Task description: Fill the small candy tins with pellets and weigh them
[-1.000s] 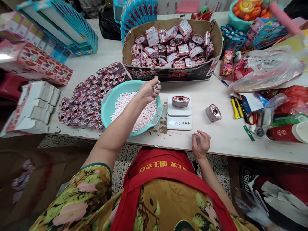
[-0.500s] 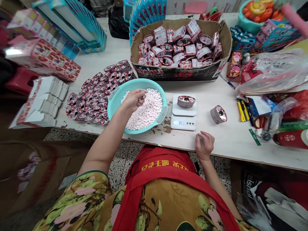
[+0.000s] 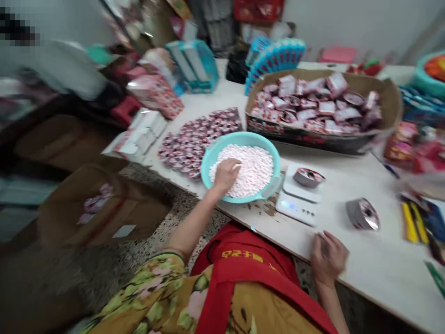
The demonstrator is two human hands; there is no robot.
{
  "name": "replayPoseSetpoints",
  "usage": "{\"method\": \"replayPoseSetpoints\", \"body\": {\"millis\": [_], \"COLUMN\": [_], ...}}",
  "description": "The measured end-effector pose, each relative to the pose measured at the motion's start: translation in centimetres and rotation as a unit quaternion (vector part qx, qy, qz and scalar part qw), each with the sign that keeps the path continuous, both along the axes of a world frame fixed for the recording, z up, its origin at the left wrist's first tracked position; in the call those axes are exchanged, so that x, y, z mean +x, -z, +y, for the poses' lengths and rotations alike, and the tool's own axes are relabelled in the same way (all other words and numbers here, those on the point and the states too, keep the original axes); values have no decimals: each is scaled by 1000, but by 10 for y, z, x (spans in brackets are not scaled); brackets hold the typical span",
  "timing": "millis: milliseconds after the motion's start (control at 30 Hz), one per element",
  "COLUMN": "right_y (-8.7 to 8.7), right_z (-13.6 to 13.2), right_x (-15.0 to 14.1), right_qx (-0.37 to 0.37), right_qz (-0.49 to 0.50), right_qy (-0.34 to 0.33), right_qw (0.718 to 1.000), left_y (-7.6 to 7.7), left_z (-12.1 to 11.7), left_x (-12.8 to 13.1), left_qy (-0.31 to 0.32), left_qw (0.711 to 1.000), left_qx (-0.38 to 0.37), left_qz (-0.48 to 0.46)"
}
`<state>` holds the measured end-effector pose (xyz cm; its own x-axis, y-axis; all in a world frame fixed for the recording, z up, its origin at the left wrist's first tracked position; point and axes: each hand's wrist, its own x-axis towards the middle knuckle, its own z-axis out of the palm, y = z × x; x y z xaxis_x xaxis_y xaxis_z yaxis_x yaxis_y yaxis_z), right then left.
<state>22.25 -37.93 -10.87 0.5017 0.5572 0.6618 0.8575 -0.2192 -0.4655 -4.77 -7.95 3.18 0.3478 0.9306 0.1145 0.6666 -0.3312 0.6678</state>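
My left hand (image 3: 225, 174) rests inside the teal basin (image 3: 212, 153), its fingers curled down into the heap of small white-pink candies (image 3: 255, 167). What the fingers hold is hidden. Right of the basin a white digital scale (image 3: 298, 202) carries one small round tin (image 3: 308, 176). Another tin (image 3: 362, 215) lies on its side on the table further right. My right hand (image 3: 327, 257) lies at the table's near edge, fingers loosely curled and blurred by motion.
A cardboard box (image 3: 391, 99) full of red-and-white packets stands behind the scale. Rows of filled tins (image 3: 194, 139) lie left of the basin, white folded cartons (image 3: 139, 137) beyond them. An open brown carton (image 3: 100, 208) sits on the floor at left. Pens and clutter (image 3: 415, 222) crowd the right.
My left hand has dropped from above the basin's rim down into the candies. The view has swung left and blurred. My right hand has stayed at the table edge.
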Motion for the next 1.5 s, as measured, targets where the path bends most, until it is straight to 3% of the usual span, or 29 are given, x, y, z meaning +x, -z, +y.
{"method": "replayPoseSetpoints", "body": {"millis": [133, 233, 333, 433, 733, 967, 1067, 1100, 1133, 1200, 1267, 1300, 1367, 1500], "right_y": [14, 20, 22, 18, 10, -3, -13, -15, -15, -10, -2, 1, 3, -6], "right_z": [11, 15, 16, 18, 23, 18, 16, 16, 16, 17, 20, 22, 27, 32], "right_x": [13, 18, 20, 20, 18, 10, 6, 6, 6, 9, 12, 14, 14, 8], "right_qx": [51, 72, 84, 106, 111, 74, 55, 54, 56, 65, 75, 86, 109, 114], "right_qz": [-54, -72, -84, -94, -68, -120, -137, -136, -132, -119, -95, -87, -90, -98], "right_qy": [15, 3, 3, -12, -46, -27, -32, -33, -33, -33, -29, -28, -29, -32], "right_qw": [997, 995, 993, 990, 990, 990, 988, 989, 989, 990, 992, 992, 990, 988], "left_y": [4, 7, 9, 7, -19, -5, 4, 6, 7, 7, 5, 3, -1, -8], "left_z": [-17, -18, -14, -7, 23, 27, 29, 29, 29, 29, 30, 32, 36, 41], "left_x": [-8, -10, -6, -1, 4, -7, -23, -30, -35, -44, -48, -47, -42, -27], "left_qy": [-74, -81, 4, 96, 209, 172, 92, 46, 0, -62, -82, -88, -100, -112], "left_qw": [995, 993, 987, 968, 936, 965, 983, 970, 938, 848, 770, 744, 733, 780], "left_qx": [69, 48, -13, -24, -62, -72, -161, -211, -260, -322, -353, -368, -397, -419], "left_qz": [26, 75, 158, 230, 276, 185, -6, -115, -229, -417, -526, -551, -543, -452]}}
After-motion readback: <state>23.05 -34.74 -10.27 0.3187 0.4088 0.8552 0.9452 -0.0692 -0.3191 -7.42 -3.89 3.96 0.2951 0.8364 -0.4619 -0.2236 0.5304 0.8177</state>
